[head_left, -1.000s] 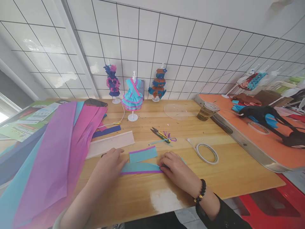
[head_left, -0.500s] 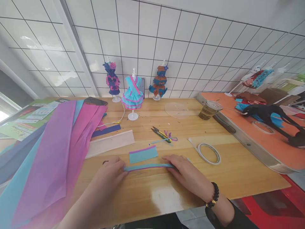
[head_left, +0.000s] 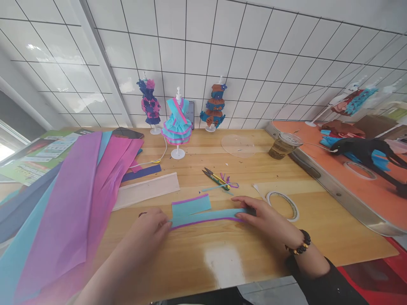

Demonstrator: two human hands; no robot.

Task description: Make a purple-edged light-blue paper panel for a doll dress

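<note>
Low over the wooden table, a long light-blue paper strip (head_left: 206, 217) with a purple lower edge stretches between my hands. My left hand (head_left: 154, 226) pinches its left end, and my right hand (head_left: 262, 215) grips the right end between thumb and fingers. Just behind lies a shorter light-blue piece (head_left: 190, 205) with a purple top border, partly overlapped by the strip. Farther back are thread snips (head_left: 216, 179) beside purple scraps (head_left: 229, 182). A roll of white tape (head_left: 295, 212) lies right of my right hand, which partly covers it.
Coloured crepe paper sheets (head_left: 60, 203) cover the table's left side, near a white strip (head_left: 148, 190). Small dress forms, one in a blue-pink dress (head_left: 177, 120), stand along the tiled wall. A lidded cup (head_left: 282, 146) sits at the back right, beside an orange surface (head_left: 321, 165).
My right hand has moved to the right, and the strip now spans farther. More of its light-blue face shows, where before it looked narrow. My left hand has barely moved.
</note>
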